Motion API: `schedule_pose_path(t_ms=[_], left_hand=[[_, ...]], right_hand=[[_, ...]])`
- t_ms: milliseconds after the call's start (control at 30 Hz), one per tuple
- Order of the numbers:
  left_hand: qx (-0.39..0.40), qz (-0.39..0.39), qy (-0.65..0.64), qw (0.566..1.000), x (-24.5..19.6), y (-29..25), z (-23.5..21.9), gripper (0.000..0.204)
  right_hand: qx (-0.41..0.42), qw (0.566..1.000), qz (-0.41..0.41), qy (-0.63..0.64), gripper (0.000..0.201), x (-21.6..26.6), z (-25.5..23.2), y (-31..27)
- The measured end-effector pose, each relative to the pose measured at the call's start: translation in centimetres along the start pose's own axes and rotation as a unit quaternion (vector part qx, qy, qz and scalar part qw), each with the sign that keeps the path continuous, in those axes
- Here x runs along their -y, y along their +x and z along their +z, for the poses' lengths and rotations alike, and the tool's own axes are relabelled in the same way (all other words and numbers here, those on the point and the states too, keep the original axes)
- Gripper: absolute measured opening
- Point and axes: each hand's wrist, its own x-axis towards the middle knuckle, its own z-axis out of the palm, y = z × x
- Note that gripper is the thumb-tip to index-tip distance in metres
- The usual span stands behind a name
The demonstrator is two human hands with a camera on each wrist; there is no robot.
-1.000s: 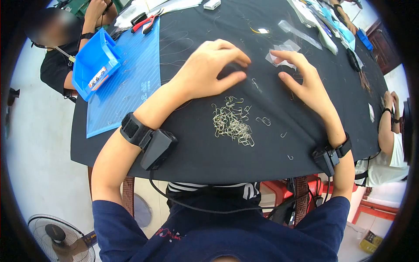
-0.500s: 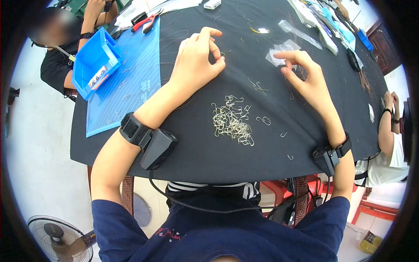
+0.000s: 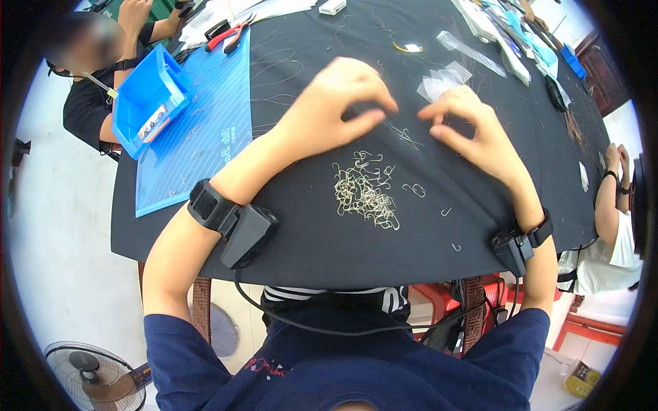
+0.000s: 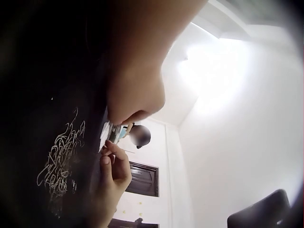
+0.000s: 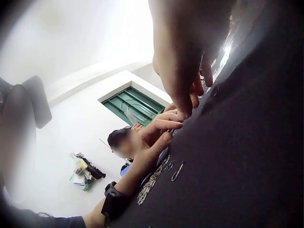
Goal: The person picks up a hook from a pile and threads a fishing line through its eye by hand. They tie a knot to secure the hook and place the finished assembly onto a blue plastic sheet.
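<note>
A: Checking hands first. Left hand [image 3: 336, 109] lay over the black cloth [image 3: 308, 233], fingers curled, tips pressed toward the thumb near a loose hook [image 3: 409, 139]. Couldn't tell whether anything was actually pinched; wire too fine, fingertips hid it.

B: Right hand [image 3: 473, 130]?

A: Same posture, fingers bent, tips drawn together just beside the plastic bags [image 3: 439, 82]. Whether it pinched a hook or a bag edge, couldn't tell. Both hands close, fingertips nearly facing each other above the hook pile [image 3: 363, 192].

B: Pile location?

A: Mid-cloth, nearer the body than both hands, w/ a few strays [image 3: 415, 190] to its right. Blue mat [image 3: 199, 130] and blue bin [image 3: 147, 96] well apart on the left; pliers [image 3: 229, 34] at far edge.

B: Judgement on doing this step well?

A: Probably: take one hook at a time, pinch at the shank not the point, drag it clear of the tangle before lifting so it doesn't pull neighbours along. Keep the other hand steady on the cloth.

B: Wrist views?

A: Poor. Left wrist view mostly blocked by the palm; pile faint, the other hand's fingers [image 4: 111, 159] partly seen. Right wrist view blurred close up; a few hooks and the left hand beyond, no contact detail.
</note>
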Motion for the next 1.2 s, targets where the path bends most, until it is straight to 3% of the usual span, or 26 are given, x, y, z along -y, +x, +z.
schedule_pose_path(t_ms=[33,167,400,500,600,867,1000,1200], left_hand=[[0.013,0.036,-0.032,0.999,-0.1,0.0,0.6,0.017],[0.054,0.021,-0.051,0.997,-0.4,-0.3,0.9,0.017],[0.056,-0.025,-0.076,0.995,-0.2,-0.2,1.0,0.014],[0.041,-0.016,-0.056,0.997,-0.4,-0.1,1.0,0.013],[0.028,-0.076,-0.056,0.995,-0.9,0.0,0.3,0.014],[-0.054,0.018,0.025,0.998,-1.8,0.4,0.0,0.016],[-0.066,0.03,0.115,0.991,-4.2,1.1,-0.5,0.018],[-0.133,-0.04,0.121,0.983,-7.4,0.8,-1.9,0.02]], right_hand=[[0.036,0.999,-0.004,0.011,0.026,0.2,0.1,0.0],[0.073,0.997,0.008,0.021,0.029,0.7,0.4,0.0],[0.071,0.997,-0.005,0.017,0.026,0.9,0.4,0.0],[0.053,0.998,-0.024,0.007,0.02,0.8,0.4,0.0],[0.027,0.999,-0.016,0.02,0.016,0.7,0.5,0.1],[0.0,0.995,0.055,0.084,0.015,1.2,0.1,0.0],[-0.058,0.98,0.061,0.18,0.017,3.1,1.2,1.0],[-0.065,0.954,0.122,0.267,0.023,7.4,2.0,2.0]])
